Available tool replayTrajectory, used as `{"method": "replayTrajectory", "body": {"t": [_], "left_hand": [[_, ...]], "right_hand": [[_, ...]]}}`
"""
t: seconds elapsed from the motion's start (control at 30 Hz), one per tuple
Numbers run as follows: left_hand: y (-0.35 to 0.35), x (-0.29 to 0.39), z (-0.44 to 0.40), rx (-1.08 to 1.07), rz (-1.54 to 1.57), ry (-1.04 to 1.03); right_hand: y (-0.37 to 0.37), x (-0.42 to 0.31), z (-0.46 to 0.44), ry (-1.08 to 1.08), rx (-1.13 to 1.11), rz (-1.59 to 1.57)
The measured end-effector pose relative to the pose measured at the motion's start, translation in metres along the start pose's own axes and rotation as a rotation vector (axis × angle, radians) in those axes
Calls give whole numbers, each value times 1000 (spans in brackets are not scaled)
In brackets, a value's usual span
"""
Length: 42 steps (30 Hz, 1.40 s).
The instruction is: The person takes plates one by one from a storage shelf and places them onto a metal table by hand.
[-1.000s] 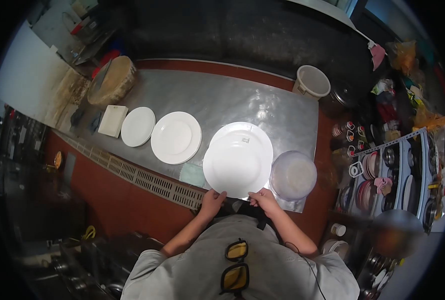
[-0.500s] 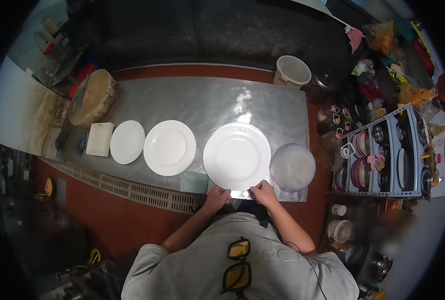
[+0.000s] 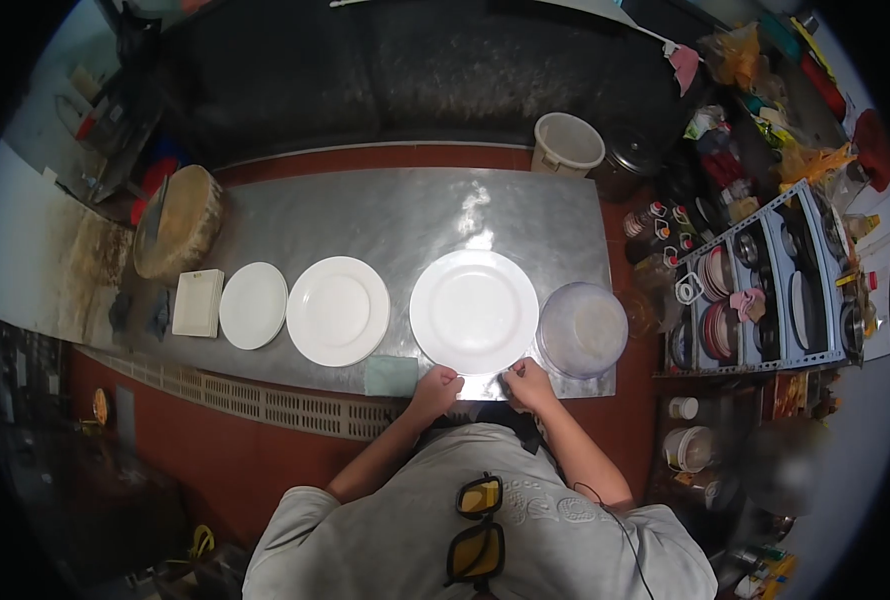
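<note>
A large round white plate (image 3: pixel 474 312) lies near the front edge of the metal table. Just below its near rim, my left hand (image 3: pixel 435 390) is closed, thumb and fingers pressed together. Level with it on the other side, my right hand (image 3: pixel 529 384) is also closed, its fingers curled in at the table edge. Whatever either hand may hold is too small or hidden to make out. Close to the right of the plate stands an upturned translucent bowl (image 3: pixel 584 330). A pale green cloth (image 3: pixel 392 376) lies to the left of my left hand.
Leftward along the table (image 3: pixel 385 215) are a second white plate (image 3: pixel 339 311), a smaller plate (image 3: pixel 254 306), square white dishes (image 3: pixel 198 303) and a round wooden chopping block (image 3: pixel 178 222). A white bucket (image 3: pixel 568 144) stands behind; a rack (image 3: pixel 755 290) of dishes is at right.
The view has shifted slightly, so the left-hand dishes appear lower. A small mark at the large plate's far rim no longer shows. Both hands stay closed near its near rim.
</note>
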<state>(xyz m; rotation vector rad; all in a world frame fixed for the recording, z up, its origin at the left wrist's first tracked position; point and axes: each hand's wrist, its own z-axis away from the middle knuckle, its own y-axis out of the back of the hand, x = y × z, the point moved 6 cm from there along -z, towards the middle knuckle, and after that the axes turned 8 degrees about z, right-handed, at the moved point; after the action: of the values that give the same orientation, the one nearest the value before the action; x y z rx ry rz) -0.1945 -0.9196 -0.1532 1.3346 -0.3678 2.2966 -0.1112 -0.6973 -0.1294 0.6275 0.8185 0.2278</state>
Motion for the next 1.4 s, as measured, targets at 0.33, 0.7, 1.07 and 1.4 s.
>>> {"method": "replayTrajectory", "body": {"t": [0.33, 0.7, 1.07, 1.4], "left_hand": [[12, 29, 12, 53, -402, -305], [17, 11, -1, -56, -161, -127], [25, 20, 1, -74, -342, -302], [-24, 49, 21, -270, -335, -357]], "right_hand": [[-1, 1, 1, 43, 88, 97], [-3, -17, 20, -107, -6, -221], [-14, 1, 32, -22, 116, -217], [5, 29, 90, 17, 280, -460]]}}
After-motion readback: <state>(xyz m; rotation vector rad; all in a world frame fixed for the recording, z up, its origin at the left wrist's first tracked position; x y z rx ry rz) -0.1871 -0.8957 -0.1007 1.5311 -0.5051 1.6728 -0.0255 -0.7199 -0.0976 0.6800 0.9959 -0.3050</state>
